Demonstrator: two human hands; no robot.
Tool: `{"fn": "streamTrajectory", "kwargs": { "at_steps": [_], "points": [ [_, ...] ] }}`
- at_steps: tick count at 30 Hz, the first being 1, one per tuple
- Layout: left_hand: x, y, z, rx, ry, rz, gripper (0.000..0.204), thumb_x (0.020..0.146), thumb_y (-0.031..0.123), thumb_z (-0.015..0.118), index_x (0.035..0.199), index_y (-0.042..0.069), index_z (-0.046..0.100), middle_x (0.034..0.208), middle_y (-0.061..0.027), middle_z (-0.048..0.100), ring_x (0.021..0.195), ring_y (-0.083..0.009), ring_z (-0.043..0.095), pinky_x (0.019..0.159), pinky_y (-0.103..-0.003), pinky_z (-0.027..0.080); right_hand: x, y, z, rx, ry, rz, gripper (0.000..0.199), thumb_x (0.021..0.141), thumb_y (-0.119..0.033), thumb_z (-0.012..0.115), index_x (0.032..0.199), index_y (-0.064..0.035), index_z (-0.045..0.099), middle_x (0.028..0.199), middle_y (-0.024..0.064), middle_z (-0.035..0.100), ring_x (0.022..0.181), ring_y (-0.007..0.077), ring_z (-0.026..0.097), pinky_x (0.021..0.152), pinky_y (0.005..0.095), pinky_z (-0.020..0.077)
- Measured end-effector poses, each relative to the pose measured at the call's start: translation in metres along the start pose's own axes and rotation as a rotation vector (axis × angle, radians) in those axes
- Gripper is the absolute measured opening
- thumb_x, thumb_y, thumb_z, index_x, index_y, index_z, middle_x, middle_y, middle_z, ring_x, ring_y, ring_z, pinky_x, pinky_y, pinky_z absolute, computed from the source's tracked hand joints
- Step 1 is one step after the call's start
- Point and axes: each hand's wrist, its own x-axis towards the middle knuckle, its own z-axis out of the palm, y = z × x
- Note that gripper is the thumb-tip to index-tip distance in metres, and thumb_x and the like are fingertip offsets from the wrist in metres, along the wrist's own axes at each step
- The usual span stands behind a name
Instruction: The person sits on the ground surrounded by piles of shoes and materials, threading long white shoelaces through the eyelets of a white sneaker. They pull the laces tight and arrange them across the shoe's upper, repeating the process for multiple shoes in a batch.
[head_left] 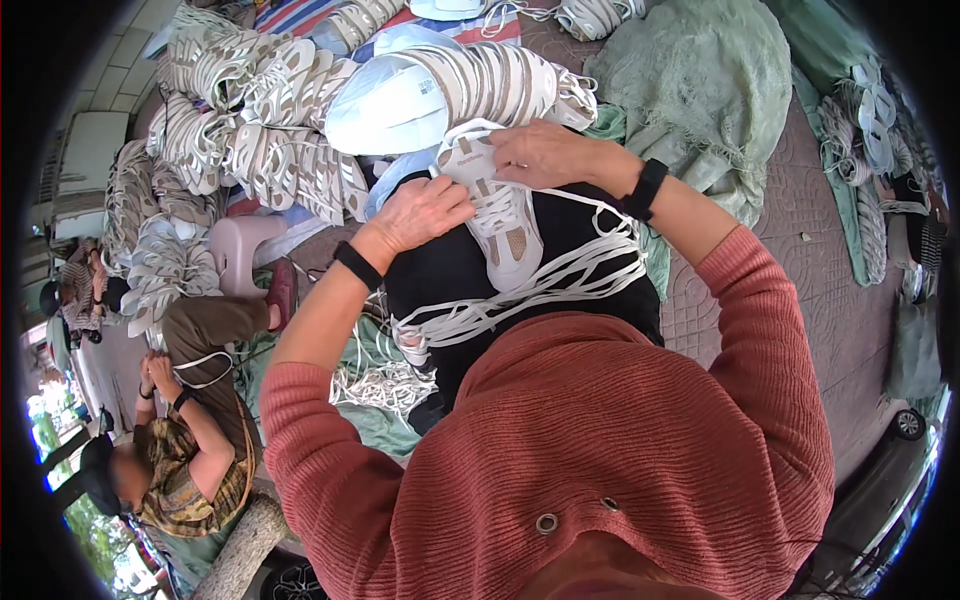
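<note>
A white and beige shoe upper [512, 242] lies on my black-clad lap, its toe toward me and white laces threaded across its front. My left hand [425, 212] is closed at its left edge, a bit of white shoelace [434, 172] showing by the fingers. On the other side, my right hand [555, 157] pinches the upper near its collar; the fingertips are partly hidden. A bundle of loose white laces [490, 318] stretches across my lap. Just beyond my hands lies a nested row of similar uppers [500, 85], with pale translucent sheets [385, 108] at its left end.
Many stacked uppers [290, 90] cover a striped sheet at the far left. A pink stool [238, 250] stands beside them. Another person [180, 450] sits at the left. A green mesh sack [700, 90] lies far right; more laces [385, 385] lie by my left side.
</note>
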Motion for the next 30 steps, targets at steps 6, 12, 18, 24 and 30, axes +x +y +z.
{"fn": "streamTrajectory", "kwargs": {
  "at_steps": [6,12,18,24,30],
  "points": [
    [0.000,-0.015,-0.009,-0.008,0.045,-0.020,0.015,0.072,0.013,0.061,0.086,0.012,0.058,0.088,0.0004,0.054,0.079,-0.0148,0.055,0.062,-0.027,0.046,-0.005,0.007,0.016,0.284,0.099,0.095,0.010,0.076,-0.014,0.069,0.078,-0.0046,0.064,0.085,0.0075,0.054,0.080,0.0255,0.059,0.072,0.0362,0.0462],
    [-0.031,0.004,-0.013,0.143,0.115,-0.410,0.011,0.073,0.010,0.061,0.083,0.012,0.057,0.087,-0.0008,0.053,0.082,-0.0165,0.054,0.066,-0.031,0.044,-0.003,0.013,0.024,0.432,0.101,0.159,0.010,0.073,-0.012,0.068,0.075,-0.0044,0.064,0.086,0.0078,0.054,0.086,0.0253,0.058,0.077,0.0344,0.0466],
    [-0.067,0.038,0.010,-0.249,0.472,-1.235,0.004,0.088,0.008,0.059,0.084,0.006,0.058,0.066,-0.0072,0.058,0.057,-0.0245,0.057,0.060,-0.039,0.046,-0.004,0.014,0.025,0.569,0.120,0.179,0.011,0.072,-0.010,0.069,0.074,-0.0029,0.061,0.084,0.0065,0.052,0.081,0.0216,0.055,0.075,0.0324,0.0460],
    [-0.079,0.036,-0.006,-1.888,1.640,-1.436,0.027,0.094,0.006,0.053,0.119,-0.005,0.053,0.115,-0.0199,0.062,0.109,-0.0284,0.060,0.099,-0.041,0.047,-0.015,-0.015,0.024,0.468,0.403,0.167,0.020,0.078,-0.021,0.071,0.078,-0.0054,0.058,0.084,0.0038,0.051,0.075,0.0178,0.052,0.071,0.0307,0.0430],
    [-0.130,0.021,0.000,-1.673,1.837,-1.402,0.050,0.092,0.003,0.056,0.137,-0.006,0.035,0.129,-0.0188,0.049,0.120,-0.0287,0.051,0.111,-0.044,0.038,-0.047,-0.019,0.028,-0.129,0.095,0.240,0.029,0.084,-0.038,0.067,0.073,-0.0120,0.064,0.076,0.0061,0.058,0.074,0.0232,0.058,0.072,0.0375,0.0372]
  ]
}}
